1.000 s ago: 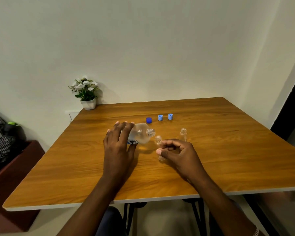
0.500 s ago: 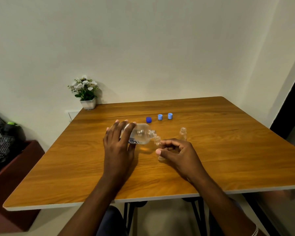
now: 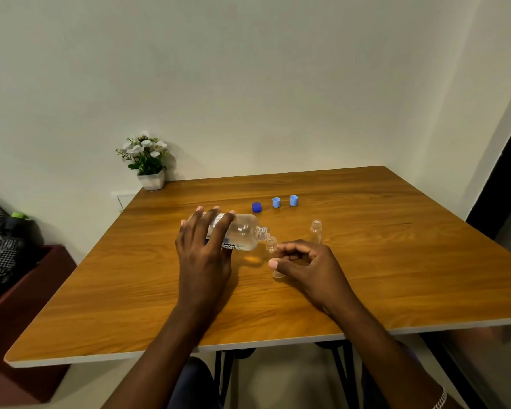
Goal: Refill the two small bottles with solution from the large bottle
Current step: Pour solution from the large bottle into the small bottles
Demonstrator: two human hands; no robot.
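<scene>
My left hand (image 3: pixel 202 255) grips the large clear bottle (image 3: pixel 242 231), which is tipped almost flat with its open mouth pointing right. That mouth sits right above the neck of a small clear bottle (image 3: pixel 272 244), which my right hand (image 3: pixel 306 265) holds upright on the wooden table (image 3: pixel 396 276). My right fingers hide most of this small bottle's body. A second small clear bottle (image 3: pixel 316 230) stands open and alone just behind my right hand.
Three loose caps lie in a row behind the bottles: a dark blue cap (image 3: pixel 257 207) and two light blue caps (image 3: pixel 276 202) (image 3: pixel 293 200). A white pot of flowers (image 3: pixel 146 160) stands at the table's far left corner. A dark red box (image 3: pixel 21 293) sits left of the table.
My left hand has tipped the large bottle further and moved its mouth to the right, onto the neck of the small bottle. My right hand has stayed in place.
</scene>
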